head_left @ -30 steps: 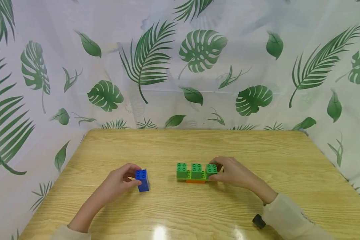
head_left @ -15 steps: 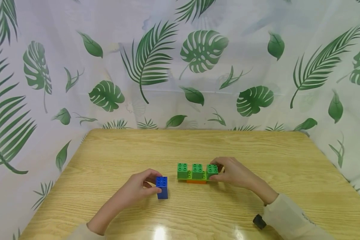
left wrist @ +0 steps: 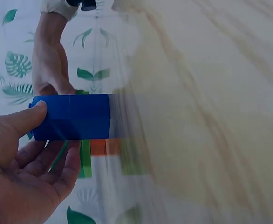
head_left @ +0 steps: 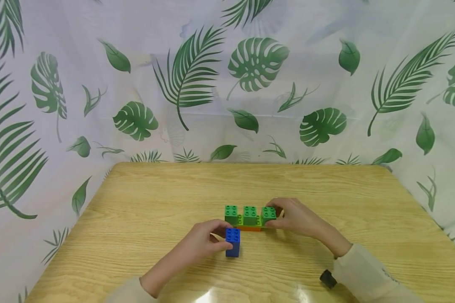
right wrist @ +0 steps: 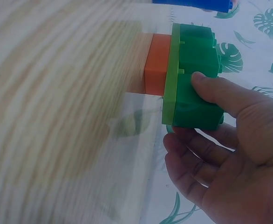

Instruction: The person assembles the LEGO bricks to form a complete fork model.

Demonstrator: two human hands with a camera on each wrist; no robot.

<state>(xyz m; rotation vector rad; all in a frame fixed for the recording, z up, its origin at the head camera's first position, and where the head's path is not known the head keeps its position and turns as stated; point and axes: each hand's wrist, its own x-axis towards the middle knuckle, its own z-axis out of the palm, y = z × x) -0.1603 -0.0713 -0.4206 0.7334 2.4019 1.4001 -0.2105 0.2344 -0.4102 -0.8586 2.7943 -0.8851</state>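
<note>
Pinched upright between my left thumb and fingers is a blue two-brick stack (head_left: pixel 233 244), in front of the left part of a block assembly; my left hand (head_left: pixel 208 240) comes from the left. The left wrist view shows a seam across the blue stack (left wrist: pixel 76 116). The assembly has three dark green bricks (head_left: pixel 250 215) in a row on a light green plate (right wrist: pixel 170 93), with an orange brick (right wrist: pixel 157 65) beneath. My right hand (head_left: pixel 297 216) grips the rightmost green brick (right wrist: pixel 197 105), thumb on its near side. The blue stack is apart from the orange brick.
The wooden table (head_left: pixel 174 185) has a glossy surface that mirrors the blocks. Behind it hangs a white curtain (head_left: pixel 212 84) printed with green leaves. A small black object (head_left: pixel 327 279) is by the right sleeve.
My left hand has carried the blue stack rightward and slightly nearer across the table, from well left of the assembly to in front of its left part. The right hand stays put.
</note>
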